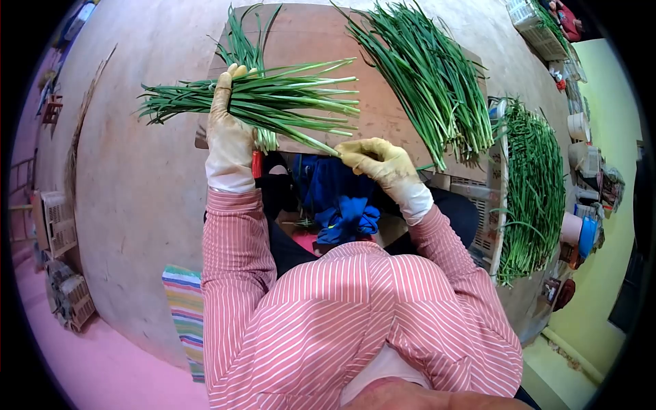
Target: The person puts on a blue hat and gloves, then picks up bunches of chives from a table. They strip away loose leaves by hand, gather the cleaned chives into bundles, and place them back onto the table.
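Observation:
My left hand, in a stained whitish glove, is wrapped round a bunch of garlic chives. Their green leaf tips point left and the pale stem ends fan out to the right. My right hand, gloved too, pinches the pale end of a stalk at the lower edge of that bunch. Below and behind the held bunch, a smaller pile of chives lies on the brown board. A large heap of chives is spread over the board's right side, stems toward me.
On the right stands a crate heaped with more chives. Blue cloth hangs between my knees, under the board's near edge. A striped mat lies at lower left. Basins and buckets line the right wall.

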Demonstrator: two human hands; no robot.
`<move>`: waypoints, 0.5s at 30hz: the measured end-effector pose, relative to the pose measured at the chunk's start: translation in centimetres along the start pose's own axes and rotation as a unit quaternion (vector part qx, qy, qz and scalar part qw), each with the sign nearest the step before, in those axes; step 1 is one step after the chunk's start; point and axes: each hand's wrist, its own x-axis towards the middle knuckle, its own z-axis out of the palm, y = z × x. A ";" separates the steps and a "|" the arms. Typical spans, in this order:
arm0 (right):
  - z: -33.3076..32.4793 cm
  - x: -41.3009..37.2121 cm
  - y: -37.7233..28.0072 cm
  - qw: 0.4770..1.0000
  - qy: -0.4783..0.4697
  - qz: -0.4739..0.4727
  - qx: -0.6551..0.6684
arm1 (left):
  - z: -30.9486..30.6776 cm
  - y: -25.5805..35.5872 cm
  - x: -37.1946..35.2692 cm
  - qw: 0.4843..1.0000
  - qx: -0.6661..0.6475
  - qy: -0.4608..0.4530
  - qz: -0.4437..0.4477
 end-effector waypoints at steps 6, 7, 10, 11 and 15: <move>1.0 1.1 1.9 0.997 0.014 -0.059 -0.057 | -0.4 -0.3 0.5 0.999 -0.021 0.028 -0.016; 1.1 1.1 1.7 0.997 0.020 -0.061 -0.046 | -0.4 -0.3 0.5 0.999 -0.025 0.028 -0.017; 1.2 1.2 1.7 0.995 0.048 -0.080 -0.042 | -0.1 -0.3 0.3 0.999 -0.022 0.027 -0.011; 1.3 1.3 1.8 0.992 0.068 -0.097 -0.050 | -0.4 -0.4 0.5 0.999 -0.022 0.028 -0.011; 0.4 1.1 2.8 0.990 0.110 -0.091 -0.001 | -0.9 -0.4 1.1 0.998 -0.041 0.031 -0.026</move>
